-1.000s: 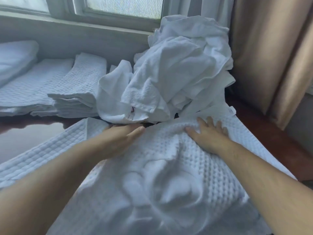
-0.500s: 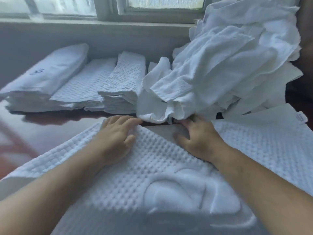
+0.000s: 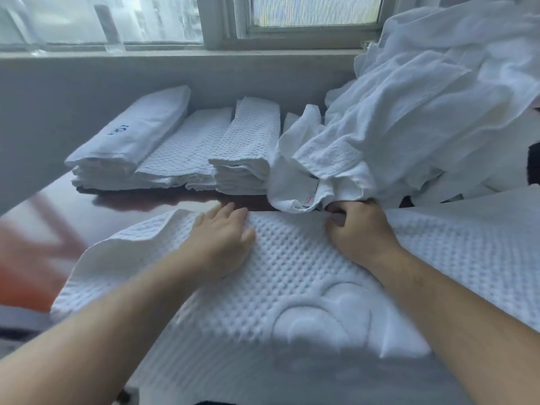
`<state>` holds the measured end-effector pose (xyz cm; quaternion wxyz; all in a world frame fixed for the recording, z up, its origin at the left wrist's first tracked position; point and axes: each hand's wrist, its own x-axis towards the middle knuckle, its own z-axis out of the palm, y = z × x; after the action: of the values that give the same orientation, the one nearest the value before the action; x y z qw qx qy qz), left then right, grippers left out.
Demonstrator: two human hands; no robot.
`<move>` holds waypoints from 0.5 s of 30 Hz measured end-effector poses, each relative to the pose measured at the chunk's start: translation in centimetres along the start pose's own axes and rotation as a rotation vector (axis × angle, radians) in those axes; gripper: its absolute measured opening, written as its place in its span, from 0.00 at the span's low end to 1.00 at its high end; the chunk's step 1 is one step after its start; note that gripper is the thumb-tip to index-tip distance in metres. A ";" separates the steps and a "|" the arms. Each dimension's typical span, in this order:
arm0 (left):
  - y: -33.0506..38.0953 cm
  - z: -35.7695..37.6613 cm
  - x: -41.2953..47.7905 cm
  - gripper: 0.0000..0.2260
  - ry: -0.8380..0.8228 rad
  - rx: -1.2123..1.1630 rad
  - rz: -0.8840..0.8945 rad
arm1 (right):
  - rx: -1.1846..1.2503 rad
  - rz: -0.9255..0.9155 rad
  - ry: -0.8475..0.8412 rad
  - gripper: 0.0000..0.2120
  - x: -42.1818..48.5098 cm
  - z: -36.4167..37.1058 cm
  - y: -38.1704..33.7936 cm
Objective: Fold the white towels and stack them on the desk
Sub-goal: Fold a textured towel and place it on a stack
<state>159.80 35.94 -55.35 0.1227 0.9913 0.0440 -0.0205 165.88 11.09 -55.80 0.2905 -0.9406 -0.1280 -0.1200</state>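
Observation:
A white waffle-weave towel (image 3: 292,276) with a raised emblem lies spread across the dark desk (image 3: 140,204) in front of me. My left hand (image 3: 223,239) rests flat on its far edge, fingers together. Fingers curled, my right hand (image 3: 355,229) pinches that same far edge of the towel. Folded white towels (image 3: 181,150) sit in low stacks at the back left, against the wall. A big heap of crumpled white towels (image 3: 409,118) rises at the back right, just behind my right hand.
A grey wall and windowsill (image 3: 175,68) run behind the desk, with a window above. The desk's glossy surface shows at the left, where an orange-red blur (image 3: 29,258) lies beyond its edge.
My view swung left, so the folded stacks came towards the middle. Both hands slid left along the towel's far edge, and my right hand went from flat to curled on that edge.

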 end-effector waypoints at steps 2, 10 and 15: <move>3.5 1.1 0.3 0.27 0.032 -0.055 0.075 | -0.024 0.015 0.006 0.10 -0.4 -1.2 0.7; 13.1 4.2 3.4 0.29 0.136 -0.048 0.309 | -0.232 0.364 0.154 0.16 -2.9 -7.1 9.3; 15.7 4.5 7.4 0.35 0.142 -0.058 0.351 | -0.185 0.351 0.208 0.16 -2.3 -6.8 10.7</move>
<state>168.47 20.26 -56.32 0.1498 0.9787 -0.1207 0.0723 165.97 -1.75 -56.56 0.2313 -0.9537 0.0800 -0.1750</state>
